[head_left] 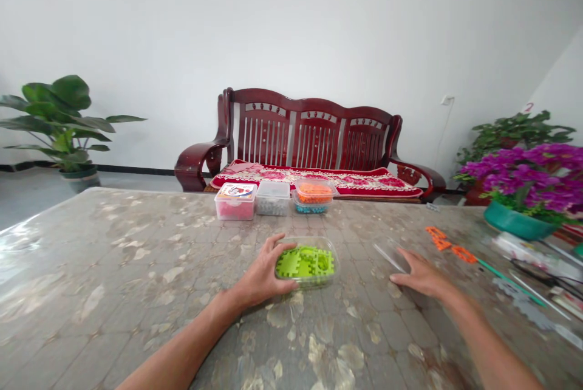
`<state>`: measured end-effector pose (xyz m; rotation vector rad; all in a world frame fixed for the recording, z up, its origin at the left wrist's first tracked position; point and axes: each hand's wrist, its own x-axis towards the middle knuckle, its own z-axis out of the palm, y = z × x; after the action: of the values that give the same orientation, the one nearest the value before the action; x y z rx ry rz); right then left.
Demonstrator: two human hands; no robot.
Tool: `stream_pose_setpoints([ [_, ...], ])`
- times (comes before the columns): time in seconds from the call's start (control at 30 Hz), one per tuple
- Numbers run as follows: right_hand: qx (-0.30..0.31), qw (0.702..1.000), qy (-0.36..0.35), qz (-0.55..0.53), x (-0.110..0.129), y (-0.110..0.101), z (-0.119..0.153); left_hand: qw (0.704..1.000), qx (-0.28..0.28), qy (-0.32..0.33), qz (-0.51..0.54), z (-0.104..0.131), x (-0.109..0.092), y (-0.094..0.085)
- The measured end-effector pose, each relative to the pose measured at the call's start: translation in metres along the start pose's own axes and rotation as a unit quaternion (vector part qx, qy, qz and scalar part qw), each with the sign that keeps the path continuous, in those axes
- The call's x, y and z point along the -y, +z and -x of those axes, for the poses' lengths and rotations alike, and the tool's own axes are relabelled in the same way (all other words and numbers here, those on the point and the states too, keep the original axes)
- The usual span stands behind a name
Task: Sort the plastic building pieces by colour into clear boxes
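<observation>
A clear plastic box of green puzzle-like pieces point(305, 262) rests on the table point(182, 293) in front of me. Its top is uncovered. My left hand point(268, 271) grips the box's left side, thumb at the near edge and fingers at the far edge. To the right, my right hand point(419, 274) holds a clear lid point(389, 255) by its right side, between thumb and fingers. The lid is tilted and slightly blurred, a little apart from the box.
Toward the far edge stand a pink box point(235, 208), a grey box point(272, 205) and stacked orange and blue boxes point(313, 198). Orange pieces point(463, 253), a green rod point(512, 283), grey pieces point(523, 305) and a flower pot point(519, 220) lie or stand at the right.
</observation>
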<state>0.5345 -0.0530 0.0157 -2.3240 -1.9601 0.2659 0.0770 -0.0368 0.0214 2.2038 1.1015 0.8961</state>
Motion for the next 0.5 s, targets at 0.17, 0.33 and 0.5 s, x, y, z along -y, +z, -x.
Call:
stream_pose_setpoints([
  [0.17,-0.031,0.999,-0.041,-0.001,0.001,-0.003,0.005,1.000,-0.010,0.008,0.007,0.000,0.004,0.002],
  [0.33,-0.115,0.991,-0.074,0.011,0.025,-0.011,0.018,0.999,-0.023,0.016,0.022,0.000,0.003,0.002],
  [0.5,-0.195,0.955,-0.219,-0.039,0.095,-0.022,0.039,0.999,-0.029,0.009,0.043,0.001,0.002,0.002],
])
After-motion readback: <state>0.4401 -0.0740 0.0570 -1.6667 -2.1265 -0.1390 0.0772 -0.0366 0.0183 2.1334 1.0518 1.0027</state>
